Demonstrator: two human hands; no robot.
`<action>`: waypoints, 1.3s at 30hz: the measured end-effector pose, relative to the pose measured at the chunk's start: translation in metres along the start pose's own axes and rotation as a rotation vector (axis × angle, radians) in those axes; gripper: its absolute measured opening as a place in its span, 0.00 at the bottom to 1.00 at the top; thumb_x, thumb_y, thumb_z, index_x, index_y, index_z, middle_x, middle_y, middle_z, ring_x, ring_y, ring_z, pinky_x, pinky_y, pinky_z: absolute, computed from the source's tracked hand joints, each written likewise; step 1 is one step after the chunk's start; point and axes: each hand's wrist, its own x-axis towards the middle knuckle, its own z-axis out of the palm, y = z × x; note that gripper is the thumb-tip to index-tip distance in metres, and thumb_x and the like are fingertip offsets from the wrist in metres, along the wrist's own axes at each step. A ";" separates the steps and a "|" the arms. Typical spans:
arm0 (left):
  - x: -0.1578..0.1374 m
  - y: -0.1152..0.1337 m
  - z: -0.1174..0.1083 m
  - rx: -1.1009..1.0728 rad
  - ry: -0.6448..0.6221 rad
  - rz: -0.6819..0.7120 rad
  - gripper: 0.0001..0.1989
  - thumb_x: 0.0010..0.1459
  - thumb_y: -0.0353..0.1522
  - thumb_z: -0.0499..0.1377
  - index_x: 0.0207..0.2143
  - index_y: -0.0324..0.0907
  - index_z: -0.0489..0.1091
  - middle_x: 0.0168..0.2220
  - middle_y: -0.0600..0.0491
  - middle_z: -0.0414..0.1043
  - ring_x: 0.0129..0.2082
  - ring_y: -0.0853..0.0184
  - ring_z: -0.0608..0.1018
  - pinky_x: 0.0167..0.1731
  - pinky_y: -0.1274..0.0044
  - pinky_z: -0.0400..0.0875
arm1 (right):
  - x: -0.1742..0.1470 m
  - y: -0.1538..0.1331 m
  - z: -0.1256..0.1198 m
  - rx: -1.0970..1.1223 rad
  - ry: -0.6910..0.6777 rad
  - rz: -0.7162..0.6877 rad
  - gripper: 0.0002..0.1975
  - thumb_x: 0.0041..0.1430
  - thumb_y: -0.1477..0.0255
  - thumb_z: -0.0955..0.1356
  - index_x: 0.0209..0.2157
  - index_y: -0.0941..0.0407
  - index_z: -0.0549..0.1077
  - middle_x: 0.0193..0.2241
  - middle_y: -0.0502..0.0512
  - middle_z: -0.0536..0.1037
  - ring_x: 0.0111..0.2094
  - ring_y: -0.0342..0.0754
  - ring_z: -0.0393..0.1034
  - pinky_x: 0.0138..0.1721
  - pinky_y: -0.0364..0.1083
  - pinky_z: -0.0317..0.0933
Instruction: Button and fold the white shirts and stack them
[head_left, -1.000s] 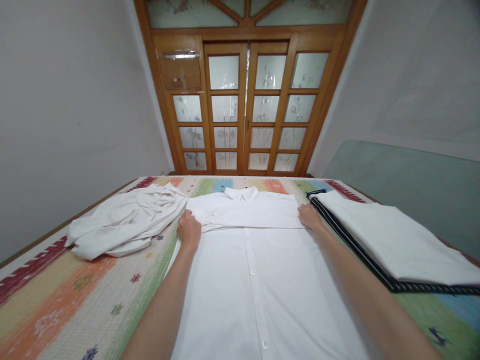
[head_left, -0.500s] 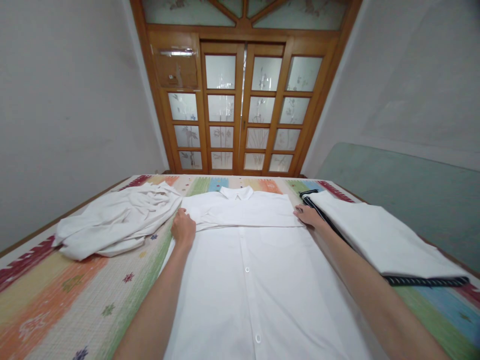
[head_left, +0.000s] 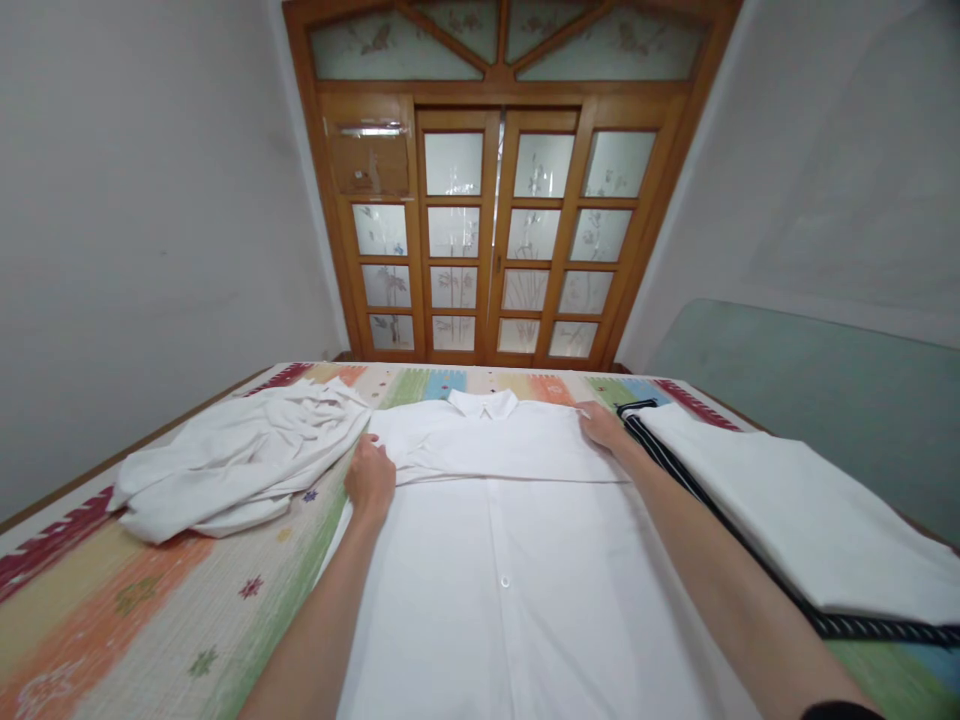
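A white button-up shirt (head_left: pixel 495 600) lies front up before me, its collar at the far end and its sleeves folded across the chest. My left hand (head_left: pixel 370 475) is closed on the left edge of the shirt, near the end of the folded sleeve. Up at the right shoulder, by the top edge of the shirt, my right hand (head_left: pixel 600 425) pinches the cloth, with the fingertips partly hidden. A dark band shows on my right wrist.
Left of the shirt is a crumpled heap of white cloth (head_left: pixel 247 460). To the right, folded white cloth (head_left: pixel 810 520) lies over black striped fabric (head_left: pixel 862 627). A patterned, striped bedcover (head_left: pixel 247 560) is underneath. Beyond stand wooden glass-paned doors (head_left: pixel 495 260); a pale green board (head_left: pixel 810 390) leans at right.
My right hand has moved up from the shirt's right side edge to its shoulder. The left hand stays at the left edge. The view has tilted up slightly.
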 end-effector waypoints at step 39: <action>0.006 -0.005 0.005 -0.099 0.039 0.062 0.12 0.55 0.23 0.52 0.41 0.42 0.68 0.43 0.47 0.72 0.44 0.60 0.74 0.43 0.70 0.67 | -0.110 -0.061 0.012 -0.058 -0.240 -0.132 0.40 0.65 0.50 0.48 0.65 0.65 0.53 0.67 0.67 0.50 0.68 0.56 0.40 0.65 0.53 0.39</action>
